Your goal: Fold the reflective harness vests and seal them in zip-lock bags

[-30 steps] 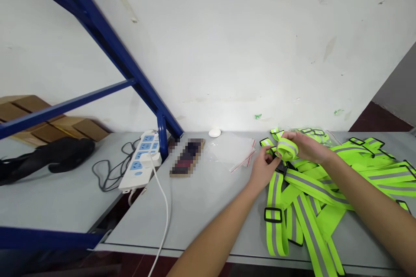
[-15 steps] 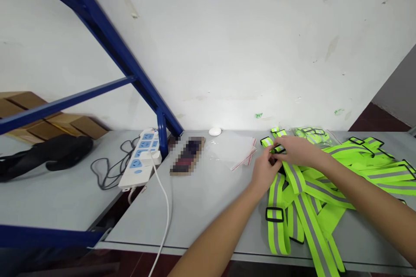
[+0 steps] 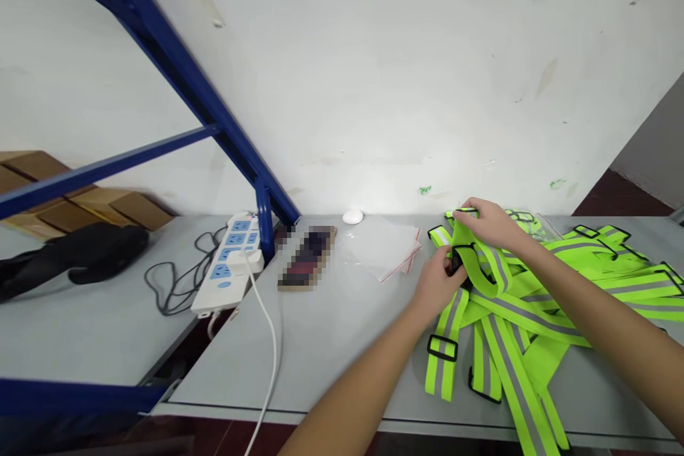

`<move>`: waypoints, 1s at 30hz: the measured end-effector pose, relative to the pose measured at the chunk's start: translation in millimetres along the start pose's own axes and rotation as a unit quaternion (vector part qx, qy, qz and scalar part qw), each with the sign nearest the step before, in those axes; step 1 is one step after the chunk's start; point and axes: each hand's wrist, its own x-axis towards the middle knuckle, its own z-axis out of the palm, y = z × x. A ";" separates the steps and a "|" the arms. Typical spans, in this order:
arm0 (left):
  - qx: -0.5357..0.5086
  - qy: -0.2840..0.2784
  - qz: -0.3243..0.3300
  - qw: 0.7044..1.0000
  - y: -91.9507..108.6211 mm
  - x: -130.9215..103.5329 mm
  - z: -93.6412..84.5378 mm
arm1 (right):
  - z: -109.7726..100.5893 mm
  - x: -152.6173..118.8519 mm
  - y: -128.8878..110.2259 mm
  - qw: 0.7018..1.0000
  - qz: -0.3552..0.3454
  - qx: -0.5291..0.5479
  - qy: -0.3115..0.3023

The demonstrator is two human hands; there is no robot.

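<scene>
My left hand (image 3: 439, 276) is closed on a black buckle (image 3: 460, 256) of a neon-yellow reflective strap with a grey stripe. Above and to the right, my right hand (image 3: 490, 222) pinches a raised part of the same reflective strap (image 3: 499, 271), which curves in a loop between the hands. Its fingertips partly hide the strap's edge. Under and beside the hands lies a tangled pile of reflective straps (image 3: 545, 313) with black buckles. One strap end with a slide buckle (image 3: 442, 348) hangs toward the table's front edge.
Clear zip bags (image 3: 382, 246) lie left of my hands, by a white oval object (image 3: 353, 216). Further left are a blurred-out phone-like object (image 3: 307, 256), a white power strip (image 3: 227, 267) with cables and a blue metal frame (image 3: 214, 100). Cardboard boxes (image 3: 122, 205) stand at the far left.
My right hand has moved up and slightly right, pulling the strap into a raised loop. My left hand stays at the buckle. The hanging strap end with the slide buckle has shifted left and up.
</scene>
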 end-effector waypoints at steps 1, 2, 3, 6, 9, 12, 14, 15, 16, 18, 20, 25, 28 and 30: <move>-0.017 -0.012 0.004 1.000 0.7 0.1 -0.5 | 0.6 2.9 1.5 1.000 0.008 0.010 -0.003; -0.034 -0.022 0.003 0.999 1.5 0.6 -1.4 | 0.8 5.8 3.2 1.000 0.013 0.020 -0.003; -0.049 -0.029 -0.003 0.998 2.3 1.6 -2.8 | 0.7 8.6 4.9 0.999 0.016 0.030 -0.003; -0.057 -0.038 -0.037 0.997 3.9 6.4 -9.4 | -1.4 14.1 9.0 0.999 0.020 0.048 -0.011; -0.029 -0.058 -0.037 0.997 3.5 10.8 -15.5 | -2.8 14.5 10.8 0.998 0.013 0.056 -0.025; 0.024 -0.068 -0.004 0.997 2.2 12.5 -17.3 | 0.4 12.1 11.1 0.998 0.004 0.061 -0.031; 0.073 -0.055 0.015 0.996 1.3 12.6 -16.9 | 4.5 10.6 11.3 0.998 -0.002 0.062 -0.024; 0.100 -0.046 0.020 0.994 0.9 12.4 -16.8 | 6.4 10.1 11.5 0.998 -0.005 0.063 -0.019; 0.128 -0.038 0.021 0.991 0.3 12.1 -16.9 | 7.9 10.0 11.8 0.998 -0.006 0.065 -0.013; 0.181 -0.030 0.017 0.983 -0.8 11.2 -17.7 | 8.2 10.7 12.6 0.998 -0.002 0.068 -0.002; 0.226 -0.032 0.007 0.974 -1.8 10.1 -18.8 | 3.6 12.7 13.4 0.998 0.009 0.068 0.013; 0.294 -0.044 -0.018 0.955 -1.9 8.2 -19.5 | -25.3 18.6 12.2 0.995 0.025 0.065 0.071; 0.293 -0.051 -0.019 0.954 0.9 7.7 -21.7 | -37.5 20.1 10.0 0.996 0.025 0.058 0.065; 0.282 -0.052 -0.019 0.958 5.1 5.3 -25.6 | -37.5 21.0 10.4 0.998 0.027 0.051 0.039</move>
